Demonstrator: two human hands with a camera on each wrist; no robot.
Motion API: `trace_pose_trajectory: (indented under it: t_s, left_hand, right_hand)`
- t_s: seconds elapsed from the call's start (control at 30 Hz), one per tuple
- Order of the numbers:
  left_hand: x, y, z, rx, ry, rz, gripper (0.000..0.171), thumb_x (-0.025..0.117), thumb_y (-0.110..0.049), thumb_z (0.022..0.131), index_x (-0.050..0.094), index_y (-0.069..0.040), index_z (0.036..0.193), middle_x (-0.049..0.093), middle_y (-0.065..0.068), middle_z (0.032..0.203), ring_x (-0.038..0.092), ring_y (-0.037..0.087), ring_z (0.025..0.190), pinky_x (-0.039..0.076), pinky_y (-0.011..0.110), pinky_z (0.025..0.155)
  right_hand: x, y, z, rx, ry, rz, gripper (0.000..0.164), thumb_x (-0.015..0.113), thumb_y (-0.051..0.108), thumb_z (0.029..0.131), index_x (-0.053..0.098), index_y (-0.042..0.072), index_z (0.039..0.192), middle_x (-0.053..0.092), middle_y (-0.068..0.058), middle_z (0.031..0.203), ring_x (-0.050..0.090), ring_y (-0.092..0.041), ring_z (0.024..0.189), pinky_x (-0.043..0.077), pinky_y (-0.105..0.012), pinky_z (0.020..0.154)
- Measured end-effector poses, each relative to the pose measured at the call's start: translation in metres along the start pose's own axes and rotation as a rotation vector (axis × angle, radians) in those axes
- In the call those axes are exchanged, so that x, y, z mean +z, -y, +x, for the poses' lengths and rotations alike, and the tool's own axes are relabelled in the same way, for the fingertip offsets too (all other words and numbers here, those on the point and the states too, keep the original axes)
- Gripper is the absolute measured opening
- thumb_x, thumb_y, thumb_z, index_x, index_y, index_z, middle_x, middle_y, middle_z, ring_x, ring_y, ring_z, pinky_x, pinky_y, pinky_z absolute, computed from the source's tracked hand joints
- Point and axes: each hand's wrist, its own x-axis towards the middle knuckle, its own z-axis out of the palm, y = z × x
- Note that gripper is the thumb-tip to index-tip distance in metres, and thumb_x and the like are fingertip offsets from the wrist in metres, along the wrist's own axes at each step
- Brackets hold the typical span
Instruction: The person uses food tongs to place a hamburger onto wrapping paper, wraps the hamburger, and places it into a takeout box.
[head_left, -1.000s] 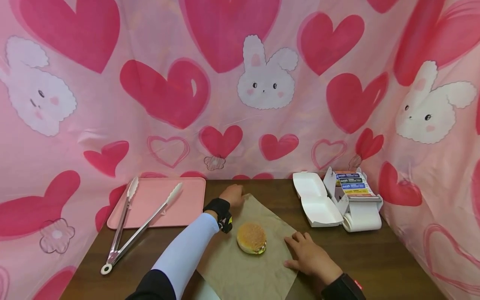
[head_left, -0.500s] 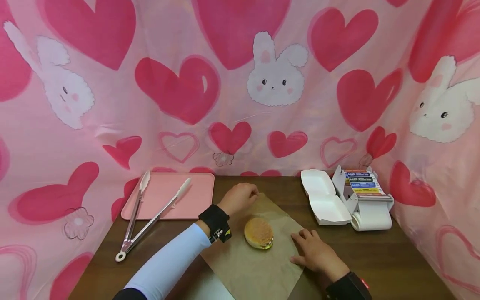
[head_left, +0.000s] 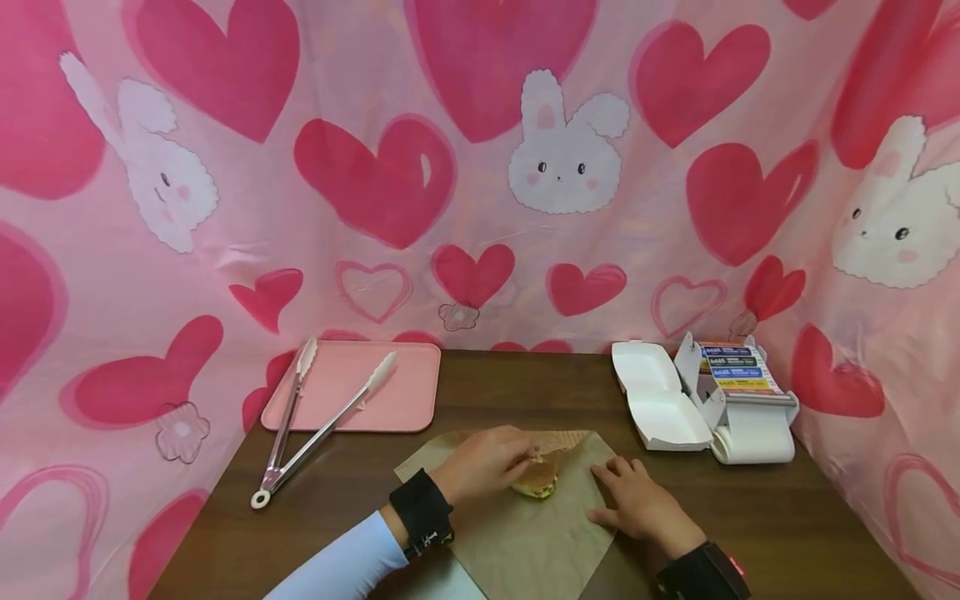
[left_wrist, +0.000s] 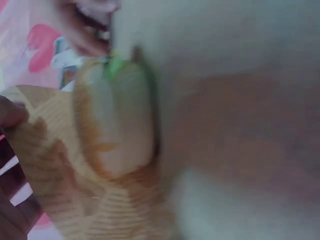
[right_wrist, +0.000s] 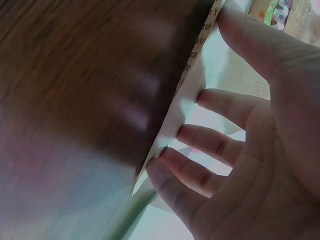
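A burger (head_left: 542, 481) in a sesame bun lies on a brown sheet of wrapping paper (head_left: 536, 542), green filling showing at its side. My left hand (head_left: 486, 465) pinches the paper's far corner and holds that flap, printed side up, over the top of the burger. In the left wrist view the burger (left_wrist: 117, 125) stands blurred beside the printed paper (left_wrist: 115, 215). My right hand (head_left: 641, 507) rests on the paper's right edge with fingers spread. The right wrist view has its fingertips along the paper edge (right_wrist: 192, 67). The flap hides part of the bun.
Long metal tongs (head_left: 303, 450) lie spread, white tips on a pink tray (head_left: 408, 408) at the back left. An open white takeaway box (head_left: 663, 417) stands back right, beside a dispenser (head_left: 750, 417) holding colourful label strips and a white roll. A pink patterned curtain (head_left: 480, 200) borders the table.
My left hand has lifted the paper's far corner and drawn it toward me, over the burger. The right hand stays on the paper's right edge. The head view has turned slightly left.
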Motion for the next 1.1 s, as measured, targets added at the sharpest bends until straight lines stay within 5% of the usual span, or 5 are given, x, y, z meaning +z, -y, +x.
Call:
trace_pose_trajectory:
  t_s: [0.17,0.33,0.53,0.8,1.1]
  left_hand:
    - [0.011,-0.003,-0.015,0.136,0.043,0.013,0.01,0.074,-0.02,0.094,0.075,-0.017,0.103,0.072,0.003,0.12,0.065,0.018,0.118,0.048,0.03,0.104]
    - [0.018,-0.004,-0.024,0.171,0.091,0.029,0.013,0.073,-0.026,0.094,0.079,-0.022,0.105,0.07,0.002,0.127,0.06,0.023,0.127,0.044,0.036,0.11]
    - [0.02,-0.007,-0.029,0.122,0.155,0.025,0.022,0.064,-0.037,0.1,0.08,-0.023,0.106,0.065,0.001,0.136,0.052,0.025,0.136,0.038,0.039,0.115]
    - [0.022,-0.012,-0.022,-0.034,0.161,-0.05,0.022,0.059,-0.025,0.104,0.067,-0.02,0.123,0.069,-0.008,0.125,0.058,0.018,0.128,0.045,0.028,0.107]
    - [0.027,-0.011,-0.018,-0.061,0.171,0.081,0.039,0.066,-0.035,0.099,0.064,-0.015,0.133,0.061,-0.001,0.134,0.055,0.017,0.129,0.044,0.031,0.108]
  right_hand:
    - [-0.001,0.001,-0.003,-0.004,-0.001,0.004,0.073,0.08,0.044,0.084,0.057,0.003,0.141,0.051,-0.02,0.135,0.044,-0.043,0.123,0.049,-0.062,0.091]
    - [-0.002,0.003,-0.003,-0.008,-0.002,0.008,0.074,0.08,0.042,0.084,0.056,0.003,0.142,0.05,-0.021,0.135,0.044,-0.043,0.123,0.049,-0.062,0.09]
    - [-0.002,0.004,-0.003,-0.001,0.011,0.003,0.073,0.08,0.042,0.085,0.056,0.003,0.142,0.05,-0.021,0.136,0.044,-0.043,0.124,0.049,-0.062,0.09]
    - [-0.002,0.004,-0.003,0.0,0.013,-0.006,0.074,0.079,0.043,0.085,0.055,0.003,0.142,0.05,-0.021,0.136,0.043,-0.043,0.124,0.048,-0.061,0.091]
    - [-0.003,0.005,-0.002,-0.001,0.022,-0.005,0.074,0.079,0.045,0.085,0.055,0.003,0.142,0.05,-0.021,0.136,0.044,-0.043,0.123,0.048,-0.062,0.091]
